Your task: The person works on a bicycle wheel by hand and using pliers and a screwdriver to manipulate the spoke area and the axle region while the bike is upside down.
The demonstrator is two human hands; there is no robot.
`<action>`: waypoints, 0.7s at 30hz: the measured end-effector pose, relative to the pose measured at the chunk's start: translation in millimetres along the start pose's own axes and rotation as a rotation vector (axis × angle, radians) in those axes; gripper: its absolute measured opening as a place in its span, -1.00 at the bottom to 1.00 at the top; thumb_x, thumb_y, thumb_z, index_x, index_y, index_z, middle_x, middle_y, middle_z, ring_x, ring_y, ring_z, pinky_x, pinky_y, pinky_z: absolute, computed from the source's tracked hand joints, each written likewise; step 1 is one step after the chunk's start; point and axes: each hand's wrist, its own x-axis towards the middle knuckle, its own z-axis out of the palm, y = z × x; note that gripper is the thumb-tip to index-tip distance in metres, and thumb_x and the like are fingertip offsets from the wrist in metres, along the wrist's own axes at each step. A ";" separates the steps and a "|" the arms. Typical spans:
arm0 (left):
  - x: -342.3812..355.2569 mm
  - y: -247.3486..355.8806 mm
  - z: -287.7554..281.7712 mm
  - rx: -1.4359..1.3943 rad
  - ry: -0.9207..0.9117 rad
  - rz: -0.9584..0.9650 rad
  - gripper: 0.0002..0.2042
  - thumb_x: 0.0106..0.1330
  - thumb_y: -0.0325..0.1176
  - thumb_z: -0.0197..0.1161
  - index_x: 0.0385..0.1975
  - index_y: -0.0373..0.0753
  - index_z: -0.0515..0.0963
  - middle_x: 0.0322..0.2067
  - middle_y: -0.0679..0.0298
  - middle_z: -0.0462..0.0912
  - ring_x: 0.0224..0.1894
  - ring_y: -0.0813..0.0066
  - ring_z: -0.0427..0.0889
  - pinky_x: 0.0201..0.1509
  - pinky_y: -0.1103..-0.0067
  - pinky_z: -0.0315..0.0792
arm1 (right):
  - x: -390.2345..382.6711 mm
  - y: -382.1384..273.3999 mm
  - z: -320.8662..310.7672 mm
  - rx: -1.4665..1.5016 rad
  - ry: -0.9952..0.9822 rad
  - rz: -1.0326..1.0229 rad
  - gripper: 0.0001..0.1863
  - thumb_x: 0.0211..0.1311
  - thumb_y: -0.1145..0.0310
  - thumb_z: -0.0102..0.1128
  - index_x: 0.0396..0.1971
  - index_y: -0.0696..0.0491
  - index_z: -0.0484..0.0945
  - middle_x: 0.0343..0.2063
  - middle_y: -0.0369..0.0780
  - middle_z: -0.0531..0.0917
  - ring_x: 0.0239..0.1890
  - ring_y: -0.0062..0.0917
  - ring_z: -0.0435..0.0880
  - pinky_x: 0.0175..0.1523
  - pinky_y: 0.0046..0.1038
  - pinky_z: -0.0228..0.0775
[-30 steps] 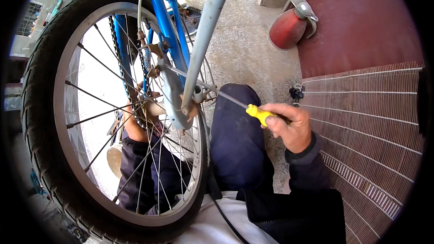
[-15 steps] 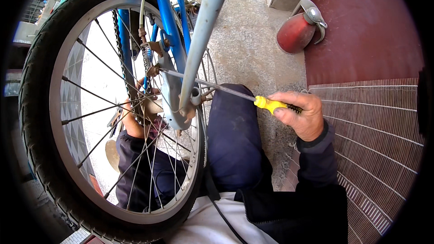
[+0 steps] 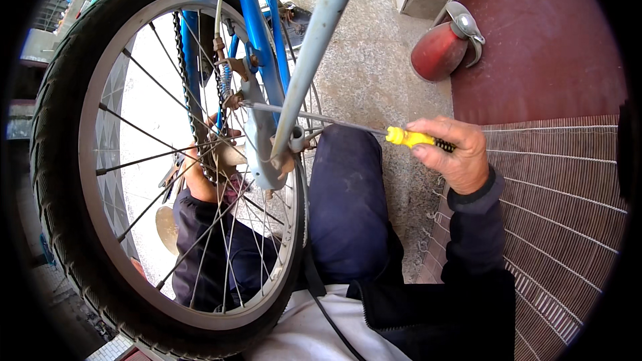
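Note:
My right hand (image 3: 461, 150) is closed round the yellow and black handle of a screwdriver (image 3: 403, 136). Its long shaft passes the grey tube, and the tip meets a rusty fitting (image 3: 233, 100) at the lower end of a small spring (image 3: 226, 80) and cable. Behind the spokes of the bicycle wheel (image 3: 88, 120), my left hand (image 3: 196, 175) reaches up beside the chain (image 3: 184, 87) and the hub (image 3: 232, 155). Its fingers look curled by the hub and the fitting; spokes and chain partly cover them, so what they grip is unclear.
The blue bicycle frame (image 3: 251, 7) and a grey tube (image 3: 313, 47) rise above the hub. A red vacuum flask (image 3: 438, 52) stands on the floor to the right, by a dark red surface (image 3: 535, 47). A slatted mat (image 3: 548, 187) lies beside my right arm.
The wheel and frame have shifted slightly right in view. My right hand and the screwdriver have moved a little right and up, with the tip still at the fitting.

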 end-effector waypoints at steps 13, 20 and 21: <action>-1.2 2.0 11.5 0.015 0.149 0.002 -0.24 0.33 0.20 -0.08 0.34 -0.27 0.05 -0.20 0.10 0.60 -0.15 0.28 0.64 -0.08 0.43 0.55 | 16.4 -28.8 -23.3 -0.246 0.039 -0.239 -0.64 -0.09 0.53 0.45 -0.19 0.11 0.66 -0.45 -0.25 0.65 -0.43 -0.66 0.59 -0.32 -0.64 0.39; 0.4 3.0 17.8 -0.089 0.241 0.005 -0.43 0.39 0.02 -0.17 0.25 -0.26 0.23 -0.15 -0.09 0.55 -0.21 0.12 0.64 -0.16 0.29 0.61 | 17.4 -21.4 -18.9 -0.231 0.032 -0.252 -0.66 -0.06 0.51 0.43 -0.19 0.11 0.67 -0.47 -0.25 0.66 -0.44 -0.66 0.59 -0.33 -0.65 0.38; 0.3 2.4 18.6 -0.087 0.245 0.007 -0.43 0.39 0.02 -0.17 0.26 -0.25 0.22 -0.15 -0.09 0.54 -0.20 0.11 0.63 -0.15 0.29 0.61 | 17.2 -20.8 -18.6 -0.229 0.032 -0.262 -0.67 -0.06 0.50 0.43 -0.19 0.11 0.67 -0.47 -0.25 0.66 -0.44 -0.66 0.59 -0.33 -0.65 0.38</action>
